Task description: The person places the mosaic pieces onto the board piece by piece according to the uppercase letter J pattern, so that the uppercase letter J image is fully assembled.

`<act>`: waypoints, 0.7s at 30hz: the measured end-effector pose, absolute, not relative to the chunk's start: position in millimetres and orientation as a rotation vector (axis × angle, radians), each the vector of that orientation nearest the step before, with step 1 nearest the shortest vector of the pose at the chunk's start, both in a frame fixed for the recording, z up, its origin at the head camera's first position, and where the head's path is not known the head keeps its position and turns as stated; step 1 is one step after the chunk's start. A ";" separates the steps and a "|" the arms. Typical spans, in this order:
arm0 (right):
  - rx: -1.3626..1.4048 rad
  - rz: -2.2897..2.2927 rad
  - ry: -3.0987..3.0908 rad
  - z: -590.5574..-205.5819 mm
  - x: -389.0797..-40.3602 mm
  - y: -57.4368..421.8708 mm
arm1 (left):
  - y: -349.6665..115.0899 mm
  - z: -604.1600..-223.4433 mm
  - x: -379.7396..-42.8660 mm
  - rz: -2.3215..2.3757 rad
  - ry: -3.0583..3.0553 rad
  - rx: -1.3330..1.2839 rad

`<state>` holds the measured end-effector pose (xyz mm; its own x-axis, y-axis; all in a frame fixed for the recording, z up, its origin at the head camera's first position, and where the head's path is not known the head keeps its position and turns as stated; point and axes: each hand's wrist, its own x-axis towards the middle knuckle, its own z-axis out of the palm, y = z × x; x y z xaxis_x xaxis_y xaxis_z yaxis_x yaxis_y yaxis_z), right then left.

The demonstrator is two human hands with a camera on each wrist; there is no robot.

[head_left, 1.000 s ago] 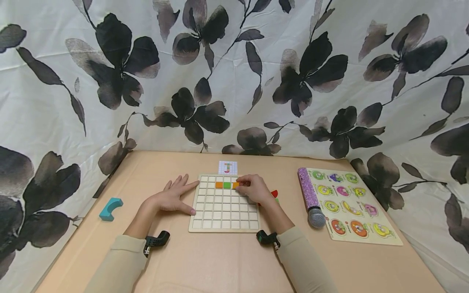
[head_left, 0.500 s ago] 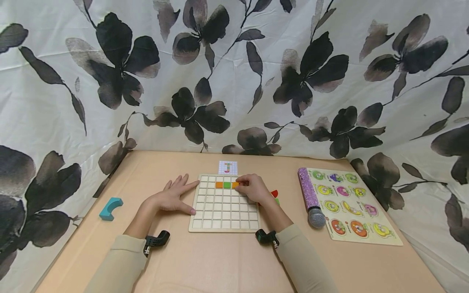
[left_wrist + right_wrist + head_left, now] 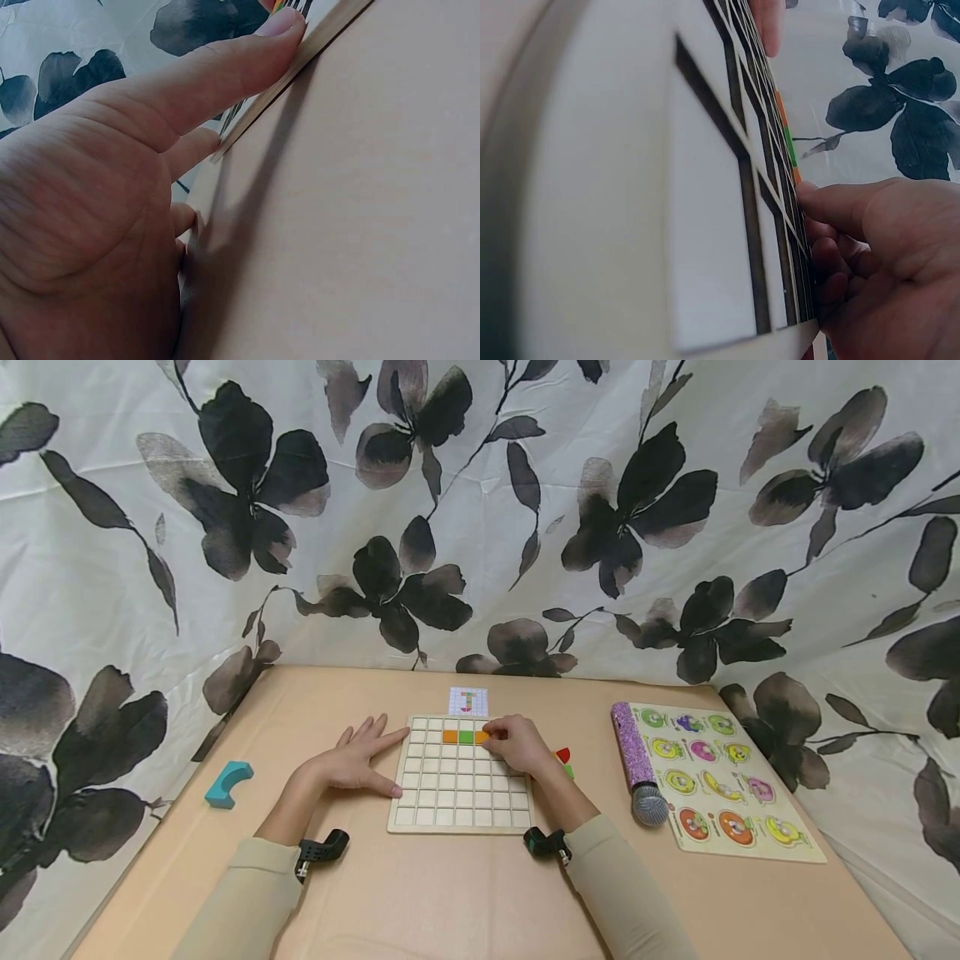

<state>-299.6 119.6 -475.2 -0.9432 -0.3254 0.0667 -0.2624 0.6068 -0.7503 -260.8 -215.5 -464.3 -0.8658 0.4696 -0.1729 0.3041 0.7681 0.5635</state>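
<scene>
A pale wooden grid board lies flat on the table. One of its upper rows bears an orange square tile and, beside it, a green square tile. My right hand pinches a second orange tile at the green one's right; the fingertips partly cover it. In the right wrist view the thumb meets that tile and the other fingers are curled. My left hand is spread at the board's left edge, thumb and index finger touching the edge.
A small card with a coloured J-like pattern lies behind the board. Red and green pieces are partly hidden behind the right forearm. A teal arch block sits left; a purple glittery microphone and a fruit picture board lie right.
The right orange tile has shifted slightly left, closer to the green tile, with the right hand's fingers on it. The left hand stays in place.
</scene>
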 end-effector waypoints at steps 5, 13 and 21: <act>-0.498 -1.254 2.750 -476.9 -300.5 120.0 | -214.6 -464.4 -261.3 0.766 2.662 0.603; -0.465 -1.270 2.748 -476.5 -299.1 121.4 | -213.0 -463.0 -261.0 0.768 2.662 0.603; -0.513 -1.258 2.747 -476.4 -299.1 122.0 | -213.8 -464.8 -259.7 0.765 2.670 0.606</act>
<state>-299.1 122.0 -476.4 -0.9411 -0.3312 0.0687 -0.2683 0.6075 -0.7477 -259.7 -213.8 -464.8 -0.8668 0.4708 -0.1643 0.3124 0.7695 0.5570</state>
